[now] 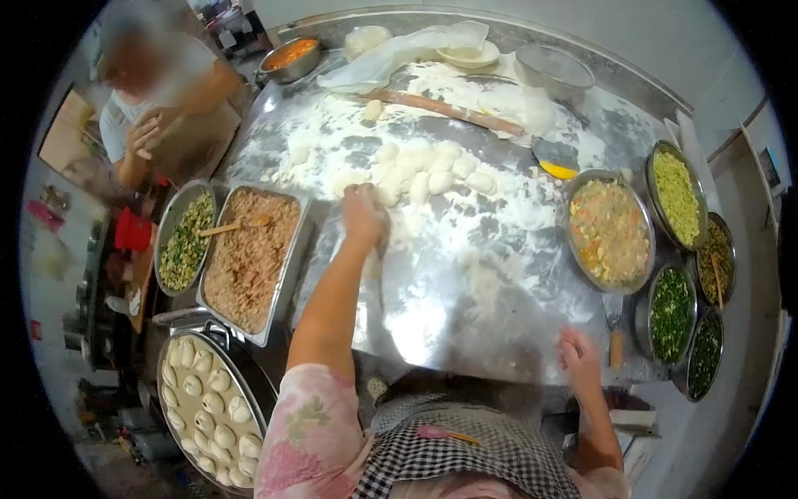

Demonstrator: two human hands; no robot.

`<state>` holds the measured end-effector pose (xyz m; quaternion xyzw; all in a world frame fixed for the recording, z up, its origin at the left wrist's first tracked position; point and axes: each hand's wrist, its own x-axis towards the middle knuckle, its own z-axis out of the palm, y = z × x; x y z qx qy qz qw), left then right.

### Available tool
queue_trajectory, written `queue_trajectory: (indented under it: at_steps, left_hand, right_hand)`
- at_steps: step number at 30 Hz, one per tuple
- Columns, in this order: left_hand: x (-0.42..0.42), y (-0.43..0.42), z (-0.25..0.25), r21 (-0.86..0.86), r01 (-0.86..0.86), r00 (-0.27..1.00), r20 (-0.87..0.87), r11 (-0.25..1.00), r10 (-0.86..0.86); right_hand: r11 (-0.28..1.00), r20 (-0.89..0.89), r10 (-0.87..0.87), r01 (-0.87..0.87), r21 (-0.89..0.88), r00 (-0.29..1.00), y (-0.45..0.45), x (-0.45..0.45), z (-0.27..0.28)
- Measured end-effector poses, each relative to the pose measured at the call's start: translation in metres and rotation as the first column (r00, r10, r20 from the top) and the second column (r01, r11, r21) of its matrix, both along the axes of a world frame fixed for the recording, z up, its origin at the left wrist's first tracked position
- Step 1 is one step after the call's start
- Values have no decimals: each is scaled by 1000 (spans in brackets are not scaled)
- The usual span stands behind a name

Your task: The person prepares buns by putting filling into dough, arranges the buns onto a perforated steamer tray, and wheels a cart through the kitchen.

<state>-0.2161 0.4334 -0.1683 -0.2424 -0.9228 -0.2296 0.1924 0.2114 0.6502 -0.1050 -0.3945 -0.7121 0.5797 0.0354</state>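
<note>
My left hand [364, 214] reaches over the floured steel table [416, 303], at the near left edge of a heap of white dough pieces [420, 170]. Its fingertips touch or nearly touch the dough; whether they grip a piece is hidden. Near the table's front edge on the right is my right hand [577, 353], slightly blurred, its fingers curled and nothing visible in them. A wooden-handled scraper [616, 348] lies just right of that hand. Behind the dough heap rests a long rolling pin [449, 111].
A meat-filling tray [293, 274] and a bowl of chopped greens [187, 241] stand left, above a round tray of buns [208, 403]. Several filling bowls [611, 229] line the right. A yellow-edged scraper [557, 169] lies behind them. A co-worker [170, 108] is at the upper left.
</note>
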Motion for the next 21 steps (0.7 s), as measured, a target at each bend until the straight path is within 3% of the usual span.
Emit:
queue_trajectory:
  at_steps: [1, 4, 7, 9, 11, 13, 14, 17, 18, 21]
  left_hand:
    - [-11, 9, -1, -69, -23, 999, -38, 997, 21]
    - [-22, 11, -4, -69, -40, 989, 138, 997, 49]
    - [14, 10, 23, 118, -152, 933, 344, 981, 104]
    - [75, 14, 47, 375, -19, 967, 242, 927, -78]
    - [119, 7, 27, 445, 101, 923, 293, 890, -252]
    - [152, -8, 0, 124, 200, 857, 459, 972, -235]
    - [159, -15, -10, 58, 372, 887, 271, 926, -373]
    - [172, -7, 8, 415, 176, 746, 536, 893, -396]
    - [173, -1, 10, 514, 111, 722, 546, 850, -425]
    - [168, 27, 16, 23, 331, 903, 281, 943, -324]
  right_hand:
    - [1000, -14, -21, 21, -10, 1000, 18, 9, 2]
    - [999, -14, 7, -7, -38, 1000, 55, 16, -4]
    - [989, 46, 129, -125, -84, 991, 74, 2, 6]
    - [967, 78, 249, -244, -70, 965, 79, -19, 15]
    - [923, 112, 383, -385, -8, 917, 79, -39, 22]
    - [876, 28, 482, -483, 18, 876, 76, -54, 16]
    - [849, -17, 528, -527, 40, 849, 75, -62, 14]
    - [768, -34, 625, -607, 202, 780, 64, -80, 26]
    - [763, -21, 631, -617, 194, 775, 62, -82, 29]
    - [759, 10, 639, -633, 152, 769, 52, -79, 35]
